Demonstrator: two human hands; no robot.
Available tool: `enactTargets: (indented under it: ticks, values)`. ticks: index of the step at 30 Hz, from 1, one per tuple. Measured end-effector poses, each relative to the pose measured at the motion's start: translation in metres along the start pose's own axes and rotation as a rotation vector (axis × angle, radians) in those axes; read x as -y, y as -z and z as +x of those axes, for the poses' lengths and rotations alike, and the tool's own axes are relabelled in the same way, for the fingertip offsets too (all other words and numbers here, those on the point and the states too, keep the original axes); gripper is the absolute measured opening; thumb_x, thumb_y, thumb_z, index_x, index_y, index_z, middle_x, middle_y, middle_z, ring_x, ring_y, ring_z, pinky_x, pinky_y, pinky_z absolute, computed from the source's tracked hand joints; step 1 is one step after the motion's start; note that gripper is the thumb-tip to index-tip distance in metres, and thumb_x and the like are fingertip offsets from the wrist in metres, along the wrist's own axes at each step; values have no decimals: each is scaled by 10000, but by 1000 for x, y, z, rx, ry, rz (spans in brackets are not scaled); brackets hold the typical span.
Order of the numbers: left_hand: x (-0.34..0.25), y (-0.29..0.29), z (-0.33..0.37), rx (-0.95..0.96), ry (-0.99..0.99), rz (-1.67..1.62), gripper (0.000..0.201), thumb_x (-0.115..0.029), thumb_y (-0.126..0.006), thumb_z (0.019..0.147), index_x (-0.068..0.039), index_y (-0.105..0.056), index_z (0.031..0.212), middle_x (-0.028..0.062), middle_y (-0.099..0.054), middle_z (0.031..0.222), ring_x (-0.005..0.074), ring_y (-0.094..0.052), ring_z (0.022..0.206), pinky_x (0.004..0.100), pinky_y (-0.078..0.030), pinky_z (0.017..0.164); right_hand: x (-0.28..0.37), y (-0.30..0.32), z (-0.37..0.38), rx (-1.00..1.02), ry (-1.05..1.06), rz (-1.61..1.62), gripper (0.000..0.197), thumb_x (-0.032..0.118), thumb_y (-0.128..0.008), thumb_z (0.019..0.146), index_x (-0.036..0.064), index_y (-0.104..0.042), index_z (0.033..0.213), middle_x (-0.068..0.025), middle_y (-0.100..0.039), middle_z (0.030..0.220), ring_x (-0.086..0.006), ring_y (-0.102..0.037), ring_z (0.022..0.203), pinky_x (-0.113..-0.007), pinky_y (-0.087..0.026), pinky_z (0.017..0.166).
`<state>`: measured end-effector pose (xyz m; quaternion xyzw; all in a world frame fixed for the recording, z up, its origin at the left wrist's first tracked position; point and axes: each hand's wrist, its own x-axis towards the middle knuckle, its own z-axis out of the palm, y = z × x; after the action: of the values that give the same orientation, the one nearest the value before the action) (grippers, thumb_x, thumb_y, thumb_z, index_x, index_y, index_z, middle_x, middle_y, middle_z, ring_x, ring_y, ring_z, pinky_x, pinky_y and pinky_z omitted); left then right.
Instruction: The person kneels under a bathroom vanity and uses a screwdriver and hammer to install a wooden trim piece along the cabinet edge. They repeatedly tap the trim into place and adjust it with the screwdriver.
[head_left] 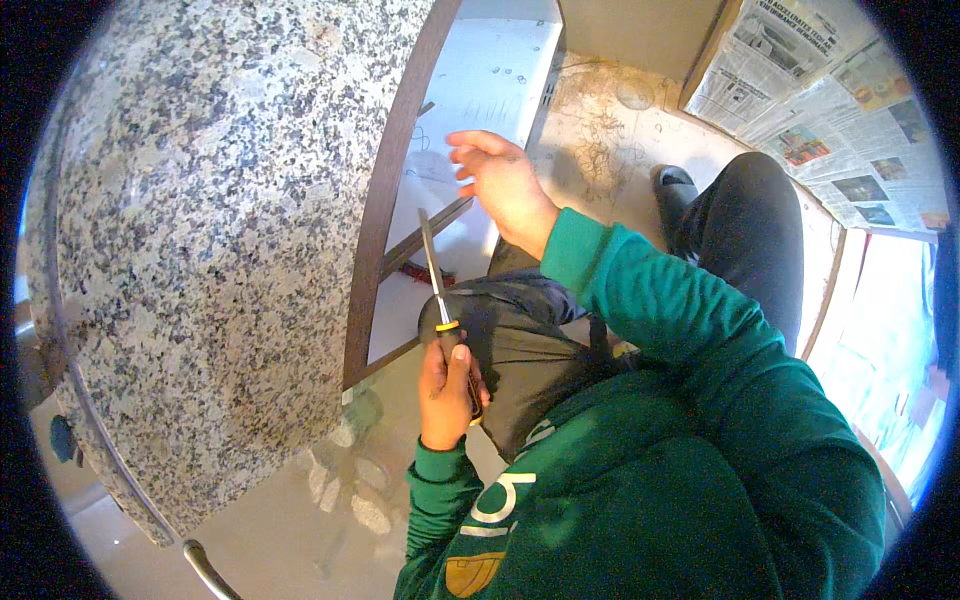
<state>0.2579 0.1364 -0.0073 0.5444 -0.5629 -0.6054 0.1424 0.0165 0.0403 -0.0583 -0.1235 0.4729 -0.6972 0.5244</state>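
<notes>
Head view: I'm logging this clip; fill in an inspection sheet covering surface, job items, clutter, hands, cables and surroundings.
Surface: speckled stone-look slab with a dark brown edge strip; white panel beyond it.
Job's things: flat-bladed, chisel-like tool with a black and yellow handle, blade pointing up and away from the person.
Clutter: fine brownish debris on the pale floor; small red item by the blade, kind unclear.
Grippers: left hand closed round the handle; right hand open, nothing visible in it.
Cables: nothing seen.
Surroundings: newspaper sheets at right; curved metal rail at lower left.
</notes>
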Motion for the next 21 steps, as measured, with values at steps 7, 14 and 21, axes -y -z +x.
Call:
enactTargets:
  ticks: [7,14,21]
  values:
    - [14,-3,2,-22,50,-203,318,-328,-499,1056,-71,-513,1243,41,-544,741,138,-524,479,273,-450,437,4,-34,17,217,-211,459,100,182,-576,994,103,-626,1029,-38,-639,920,-187,-572,836,-364,-479,734]
    - [19,0,6,8,61,-270,336,-328,-505,1054,-66,-509,1264,41,-544,740,139,-523,481,277,-458,438,-8,-31,27,321,-329,622,184,294,-610,970,119,-611,1024,-51,-612,912,-203,-576,837,-394,-478,740]
    - [1,-8,7,43,16,-127,308,-287,-514,1052,-71,-500,1270,24,-518,744,107,-508,492,248,-436,453,-4,10,-10,-82,-272,-6,389,450,-552,1009,89,-611,1141,-63,-622,962,-173,-551,832,-347,-473,777]
